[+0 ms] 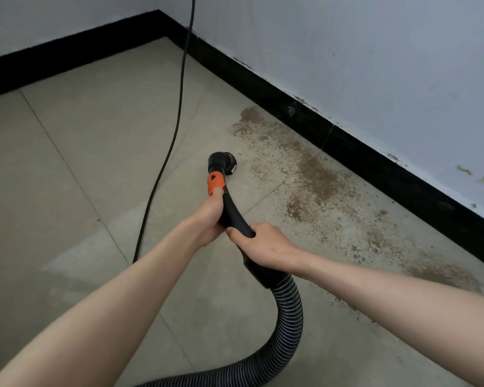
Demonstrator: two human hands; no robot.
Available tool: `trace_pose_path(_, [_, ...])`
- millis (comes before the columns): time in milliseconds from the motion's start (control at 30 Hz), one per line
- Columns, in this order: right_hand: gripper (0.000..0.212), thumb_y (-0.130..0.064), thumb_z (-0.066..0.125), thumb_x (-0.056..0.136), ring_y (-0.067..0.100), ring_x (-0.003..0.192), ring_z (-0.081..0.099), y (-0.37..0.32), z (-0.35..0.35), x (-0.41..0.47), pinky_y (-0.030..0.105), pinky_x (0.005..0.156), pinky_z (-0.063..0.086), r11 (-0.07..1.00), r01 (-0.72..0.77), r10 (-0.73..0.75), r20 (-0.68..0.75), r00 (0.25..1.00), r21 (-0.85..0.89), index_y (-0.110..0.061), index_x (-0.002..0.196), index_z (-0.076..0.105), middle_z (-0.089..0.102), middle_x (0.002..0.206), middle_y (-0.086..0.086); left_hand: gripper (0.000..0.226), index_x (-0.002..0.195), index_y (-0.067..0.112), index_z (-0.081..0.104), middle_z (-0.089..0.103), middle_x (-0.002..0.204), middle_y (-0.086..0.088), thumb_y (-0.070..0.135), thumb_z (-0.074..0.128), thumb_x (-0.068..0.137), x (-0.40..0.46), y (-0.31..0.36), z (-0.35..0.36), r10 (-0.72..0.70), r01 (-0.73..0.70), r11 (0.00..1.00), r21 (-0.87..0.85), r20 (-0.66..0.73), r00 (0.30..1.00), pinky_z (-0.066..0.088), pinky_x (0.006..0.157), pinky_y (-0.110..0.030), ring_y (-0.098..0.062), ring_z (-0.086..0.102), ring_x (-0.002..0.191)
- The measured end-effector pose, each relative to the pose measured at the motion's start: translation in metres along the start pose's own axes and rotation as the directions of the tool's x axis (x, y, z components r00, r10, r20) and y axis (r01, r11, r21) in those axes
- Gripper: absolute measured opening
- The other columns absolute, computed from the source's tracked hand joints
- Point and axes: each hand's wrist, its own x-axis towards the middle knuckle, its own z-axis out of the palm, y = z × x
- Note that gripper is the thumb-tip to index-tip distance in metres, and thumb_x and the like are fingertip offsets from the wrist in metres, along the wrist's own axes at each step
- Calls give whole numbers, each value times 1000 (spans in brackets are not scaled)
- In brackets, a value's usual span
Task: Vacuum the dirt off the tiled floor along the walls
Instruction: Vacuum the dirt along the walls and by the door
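A black vacuum handle (233, 210) with an orange collar (215, 183) ends in a black nozzle (222, 162) that points down at the beige tiled floor (101, 152). My left hand (210, 216) grips the handle just below the orange collar. My right hand (259, 241) grips the handle lower down, where it meets the ribbed hose (287, 311). Brown dirt (310, 174) is strewn over the tiles to the right of the nozzle, in a band along the right wall's black skirting (347, 141).
A black power cord (176, 118) hangs down from the top and runs across the floor to the left of the nozzle. Two light walls (375, 51) meet in a corner at the top. More dirt (444, 275) lies at the lower right.
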Motion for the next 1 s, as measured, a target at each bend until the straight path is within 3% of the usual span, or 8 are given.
trace_pose_path(233, [48,-61,54,88,21,67,67,-16,-2,33,30,64,51,999,31,-33,36,999,44,-20,61,53,64,63,-2,54,111,8,44,52,86,-3,59,34,95,20,20,-10,88,-86,996,23,-88,992,43,63,-27,-14,52,75])
trace_pose_path(367, [49,-62,55,87,23,74,68,-39,9,61,32,71,53,996,81,-83,87,993,28,-19,62,55,66,69,1,49,116,10,43,53,89,-2,54,34,97,35,37,-38,156,-160,987,-4,-194,969,43,75,-31,-13,53,78])
trace_pose_path(500, [48,-62,54,88,20,71,62,-60,19,78,27,63,47,992,122,-121,154,981,1,-20,65,56,63,70,-2,39,112,13,39,52,89,-1,49,36,99,35,50,-63,197,-213,976,-43,-243,950,44,75,-32,-12,52,77])
trace_pose_path(567, [48,-62,54,89,17,67,60,-65,23,80,26,59,45,990,139,-134,183,974,-14,-20,65,56,62,70,-2,37,113,12,39,51,89,-2,47,37,99,31,52,-74,166,-188,978,-90,-210,963,43,82,-34,-14,52,78])
trace_pose_path(633, [49,-61,55,89,19,63,61,-63,24,74,28,59,49,992,117,-123,234,965,38,-18,67,56,63,70,3,32,107,12,44,52,89,-4,42,39,99,25,52,-84,127,-138,987,-88,-115,985,46,79,-34,-17,54,79])
trace_pose_path(767, [43,-52,55,94,21,43,62,-47,6,49,25,41,49,934,-82,-71,405,911,347,-10,83,54,64,56,11,18,92,14,53,55,82,-7,32,50,94,11,50,-99,82,-86,991,103,36,996,48,70,-26,-17,56,72])
trace_pose_path(867, [47,-54,51,94,25,48,64,-34,-7,32,28,43,52,926,-146,-35,464,885,348,-7,86,52,65,59,11,22,94,11,56,57,81,-8,34,55,93,3,49,-99,59,-69,992,107,88,994,50,72,-25,-17,59,71])
trace_pose_path(1000, [55,-58,45,94,25,53,65,-23,-15,12,31,52,54,910,-220,-17,561,828,352,-5,82,52,66,65,12,28,100,7,52,58,88,-11,34,57,92,-5,51,-88,-26,25,998,63,25,999,53,71,-27,-19,60,76])
